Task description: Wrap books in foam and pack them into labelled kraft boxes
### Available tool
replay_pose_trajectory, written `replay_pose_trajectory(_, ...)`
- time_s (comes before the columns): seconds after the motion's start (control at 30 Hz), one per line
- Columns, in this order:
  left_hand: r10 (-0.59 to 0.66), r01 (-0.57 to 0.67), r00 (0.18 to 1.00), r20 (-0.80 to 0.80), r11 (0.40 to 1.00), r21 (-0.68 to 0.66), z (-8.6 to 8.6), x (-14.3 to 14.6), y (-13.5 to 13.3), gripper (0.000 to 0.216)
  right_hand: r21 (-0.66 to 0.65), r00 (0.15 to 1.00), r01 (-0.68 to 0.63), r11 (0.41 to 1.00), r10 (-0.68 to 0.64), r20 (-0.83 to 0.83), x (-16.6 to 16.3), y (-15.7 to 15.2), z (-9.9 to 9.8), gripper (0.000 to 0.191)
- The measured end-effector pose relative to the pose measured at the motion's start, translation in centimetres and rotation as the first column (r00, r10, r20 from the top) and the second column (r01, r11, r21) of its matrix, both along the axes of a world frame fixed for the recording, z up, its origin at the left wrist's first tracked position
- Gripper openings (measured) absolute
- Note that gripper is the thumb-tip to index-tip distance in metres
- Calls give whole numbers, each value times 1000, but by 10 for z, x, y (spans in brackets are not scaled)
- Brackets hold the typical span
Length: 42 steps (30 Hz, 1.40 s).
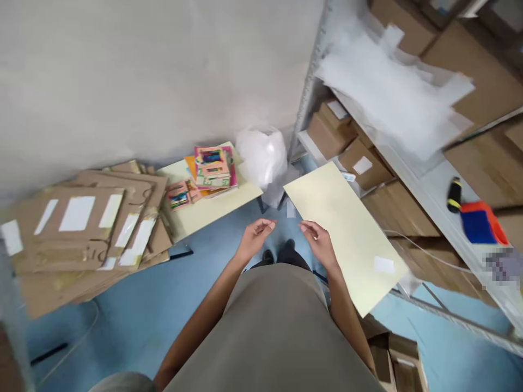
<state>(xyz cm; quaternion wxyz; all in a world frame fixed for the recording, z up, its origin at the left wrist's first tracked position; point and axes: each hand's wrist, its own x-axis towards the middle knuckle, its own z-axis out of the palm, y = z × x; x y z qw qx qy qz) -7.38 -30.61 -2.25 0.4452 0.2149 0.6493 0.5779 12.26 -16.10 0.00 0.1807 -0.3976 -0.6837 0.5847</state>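
Note:
My left hand (256, 239) hovers in front of my body, above the blue floor, with its fingers curled and thumb and fingertips drawn together. Facing it across a short gap is my right hand (318, 242), also curled, its thumb close to the index fingertip. I see nothing held in either one. The right hand is nearest to a pale yellow table (330, 212), over its left edge, and a white slip of paper (384, 265) lies on that top. Beyond the left hand, a second pale table (196, 218) carries stacked colourful booklets (212, 167) and a smaller booklet pile (178, 196).
Flattened cardboard boxes (77, 218) are piled on the left. A white plastic bag (263, 158) stands between the tables. The right-hand shelf (433, 179) holds cartons (384, 207), white plastic sheets (384, 81), and a black-and-yellow object (454, 195). An open carton (398, 354) sits on the floor.

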Motion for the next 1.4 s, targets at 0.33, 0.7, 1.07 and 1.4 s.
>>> replay_pose_trajectory(0.33, 419, -420, 908, -15, 907, -40, -6, -106, -25, 64, -44, 921, -389, 920, 390, 13, -165, 58, -25, 49)
replay_pose_trajectory(0.7, 630, -642, 766, -129, 758, -114, 3, -208, -4, 55, -127, 736, -676, 726, 675, -53, -309, 77, -50, 37)
replay_pose_trajectory(1.07, 493, -673, 721, -487, 664, -325, -89, -289, -60, 40, -108, 602, -794, 598, 799, -7, -392, 59, -42, 29)
replay_pose_trajectory(1.4, -284, -319, 751, -596, 633, -705, -170, -344, -80, 73, -113, 667, -733, 671, 741, 77, -416, -8, -28, 31)
